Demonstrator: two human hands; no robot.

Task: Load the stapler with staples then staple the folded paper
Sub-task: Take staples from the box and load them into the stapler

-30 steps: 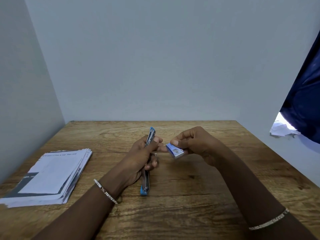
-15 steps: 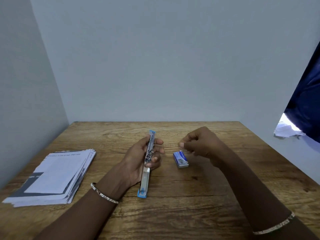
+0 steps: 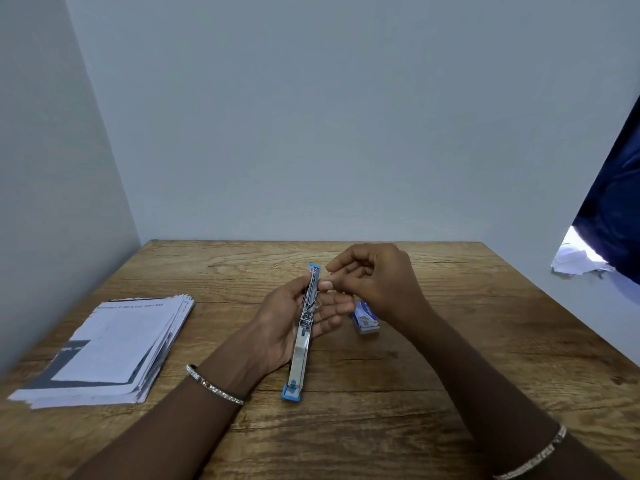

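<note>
- The left hand (image 3: 287, 323) has its grip wrapped around the stapler (image 3: 304, 327), which is swung fully open into one long strip running from about 12 o'clock at its far end to 6 o'clock at its near end.
- The stapler's near blue end (image 3: 291, 393) rests on the wooden surface (image 3: 450, 358); the far blue tip (image 3: 314, 266) is raised, above the fingers.
- The metal staple channel faces up, with the left thumb on its left side and the fingers curled under its right side.
- The right hand (image 3: 377, 282) hovers at 2 o'clock from the stapler's middle, its fingers (image 3: 341, 268) pinched together just beside the far end of the channel. Whether that grip holds a strip of staples I cannot tell; nothing is clearly visible between the fingertips.
- The staple box (image 3: 365, 318), blue and white, lies on the surface just at 3 o'clock of the stapler, partly hidden under the right wrist.
- A stack of folded paper (image 3: 110, 351) lies at 9 o'clock, well apart from both hands, with its edges fanned on the right side.
- Each wrist wears a thin silver bracelet (image 3: 214, 386).
- Plain pale walls (image 3: 311, 116) close the surface at the back and the left.
</note>
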